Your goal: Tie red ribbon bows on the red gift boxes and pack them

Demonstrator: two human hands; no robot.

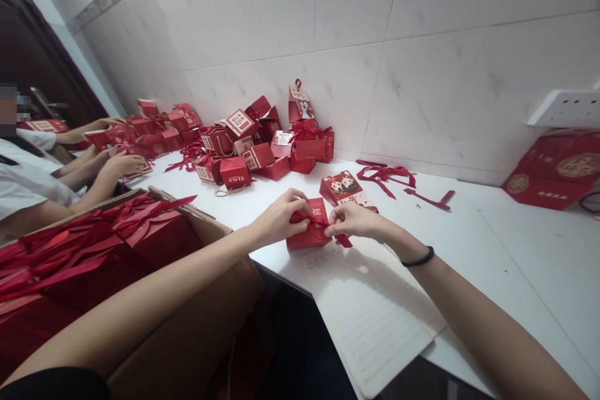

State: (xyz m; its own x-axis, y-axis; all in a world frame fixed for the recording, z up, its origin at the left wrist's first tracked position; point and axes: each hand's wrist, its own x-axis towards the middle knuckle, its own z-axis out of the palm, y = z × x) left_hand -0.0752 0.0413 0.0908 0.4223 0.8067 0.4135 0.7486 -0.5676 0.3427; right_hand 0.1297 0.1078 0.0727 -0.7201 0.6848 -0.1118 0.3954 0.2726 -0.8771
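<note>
One red box [307, 239] is set at the front edge of the desk [497, 256], its ribbon [344, 240] pinched by left hand [282, 219] and right hand [359, 221]. One double-happiness character [238, 122] is readable in the overlapped, uncountable heap [262, 153] along the back edge. Ribboned boxes [162, 234] are held in one open carton [204, 225].

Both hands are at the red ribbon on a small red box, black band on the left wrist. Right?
One error: the head view shows the black band on the right wrist. The left hand and right hand are indeed at the red ribbon on the small red box.
</note>
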